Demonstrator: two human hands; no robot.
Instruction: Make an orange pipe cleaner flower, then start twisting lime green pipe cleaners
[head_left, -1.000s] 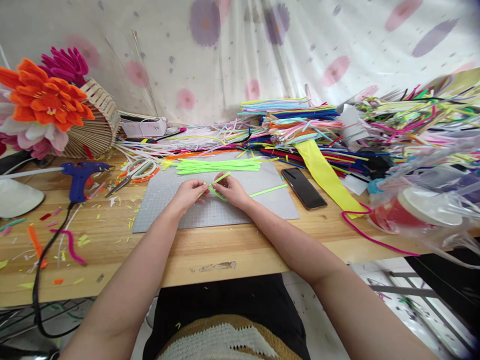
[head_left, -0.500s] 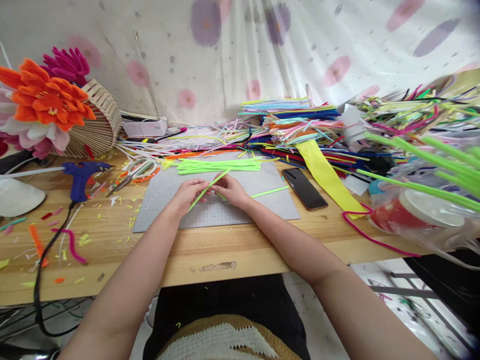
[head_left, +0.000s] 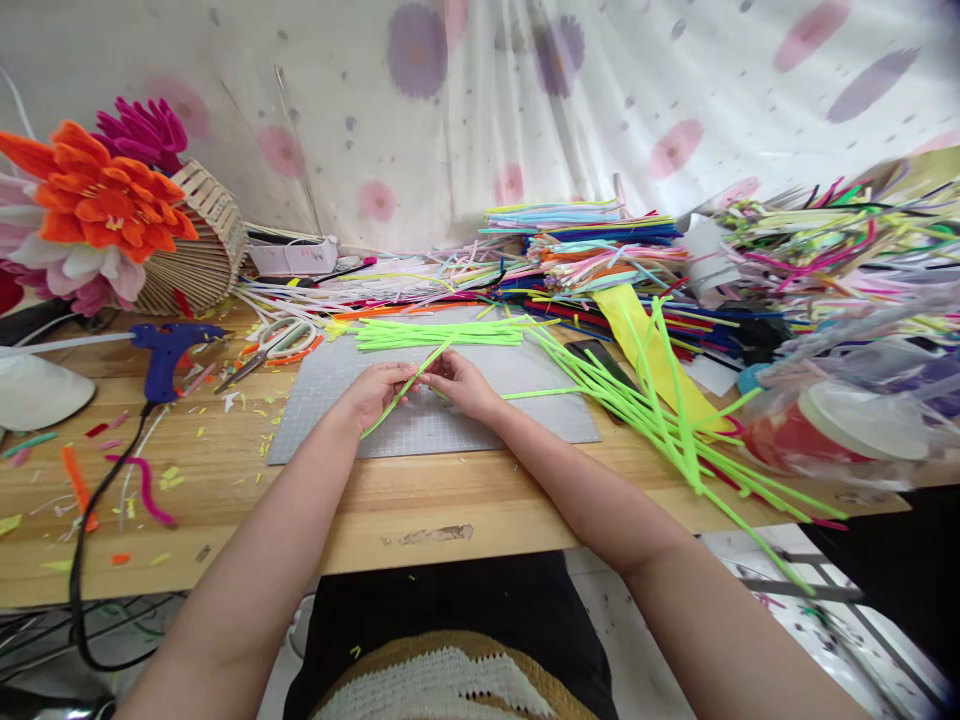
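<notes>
Over a grey cutting mat (head_left: 307, 420), my left hand (head_left: 377, 393) and my right hand (head_left: 463, 385) meet with fingertips almost touching. Both are closed in a pinch on a bright green pipe cleaner (head_left: 388, 412), which slants up between them past the fingertips. Another green length (head_left: 544, 393) stretches right from under my right wrist; whether it joins the pinched one is hidden by the fingers. Just beyond my hands, a bundle of green pipe cleaners (head_left: 439, 334) lies across the mat's back. A looser bunch (head_left: 637, 405) spreads to the right, partly over a phone (head_left: 592, 352) and a yellow strip (head_left: 705, 408).
On the left are a blue glue gun (head_left: 163, 362) with its cord, scissors (head_left: 262, 352), coloured scraps and fuzzy flowers (head_left: 112, 205) by a stick basket (head_left: 202, 250). Heaped pipe cleaners (head_left: 585, 250) line the back. A plastic-wrapped red and white tub (head_left: 817, 425) stands right.
The loose green bunch, raised and blurred at the far right before, now lies on the table over the phone and yellow strip. My hands have barely moved.
</notes>
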